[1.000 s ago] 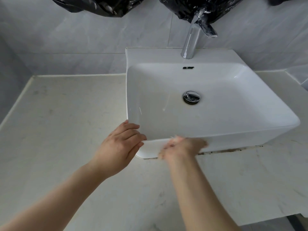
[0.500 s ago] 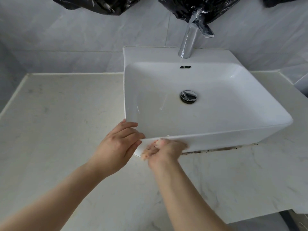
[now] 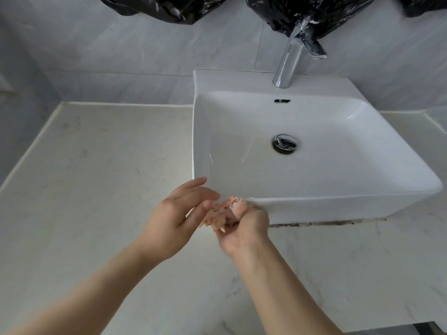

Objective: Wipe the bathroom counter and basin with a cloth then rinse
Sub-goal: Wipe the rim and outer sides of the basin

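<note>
Pinkish cloth sits bunched in the right hand, fingers curled round it, at the near-left corner of the basin, further left than before. The left hand, fingers straight, has left the rim and now touches the cloth above the counter.

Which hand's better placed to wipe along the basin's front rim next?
Right. The right hand grips the bunched cloth right at the basin front rim, near its left corner. The left hand is open beside it, fingers straight, gripping nothing.
</note>
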{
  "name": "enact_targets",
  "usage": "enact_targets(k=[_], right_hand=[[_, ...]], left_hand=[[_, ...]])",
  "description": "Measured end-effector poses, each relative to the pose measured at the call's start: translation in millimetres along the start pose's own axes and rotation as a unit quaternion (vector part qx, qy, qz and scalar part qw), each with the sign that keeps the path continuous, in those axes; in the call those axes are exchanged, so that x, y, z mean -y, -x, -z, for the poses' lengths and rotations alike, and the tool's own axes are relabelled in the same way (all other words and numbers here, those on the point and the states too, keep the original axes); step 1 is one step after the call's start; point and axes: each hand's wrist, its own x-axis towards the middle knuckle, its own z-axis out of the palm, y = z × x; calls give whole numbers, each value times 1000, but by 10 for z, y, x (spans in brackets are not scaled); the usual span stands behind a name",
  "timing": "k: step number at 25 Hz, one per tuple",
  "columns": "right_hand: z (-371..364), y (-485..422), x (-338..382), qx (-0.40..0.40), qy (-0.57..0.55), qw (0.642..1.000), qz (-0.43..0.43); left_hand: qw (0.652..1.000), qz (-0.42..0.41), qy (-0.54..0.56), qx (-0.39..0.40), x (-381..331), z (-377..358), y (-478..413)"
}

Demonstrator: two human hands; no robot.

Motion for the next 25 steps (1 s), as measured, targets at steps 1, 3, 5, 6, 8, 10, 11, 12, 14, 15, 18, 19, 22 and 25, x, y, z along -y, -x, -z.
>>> enact_targets(k=[1,3,5,6,8,10,11,12,14,15,18,19,22,25], right_hand=[[55,-2,-1,19,26,999,-10],[160,-11,4,73,52,996,-19],[252,-51,13,140,60,988,-35],[297,-53,35,155,87,982,-55],[385,-29,131,169,177,965,-96],[458,-9,253,186,252,941,-124],[483,18,314,197,279,930,-133],[508,33,378,210,305,919,-138],[525,36,487,228,348,899,-136],[525,29,536,232,368,891,-132],[507,38,676,250,497,827,-78],[483,66,725,263,537,800,-44],[384,130,919,289,589,749,96],[329,-5,1132,223,630,629,397]], left_hand=[[1000,2,-7,-16,-78,-19,74],[998,-4,-50,-43,-221,-141,219],[996,77,-40,-36,-319,-290,284],[991,129,-29,-37,-346,-355,276],[978,183,-54,-79,-394,-454,236],[969,166,-127,-129,-430,-507,167],[964,135,-180,-144,-437,-543,124],[954,114,-230,-153,-452,-591,86],[939,99,-282,-168,-481,-686,40],[941,116,-269,-172,-527,-722,26],[933,251,-119,-228,-643,-753,37],[923,285,-87,-242,-635,-739,63],[896,335,-39,-288,-585,-630,171],[784,457,61,-415,-493,-469,313]])
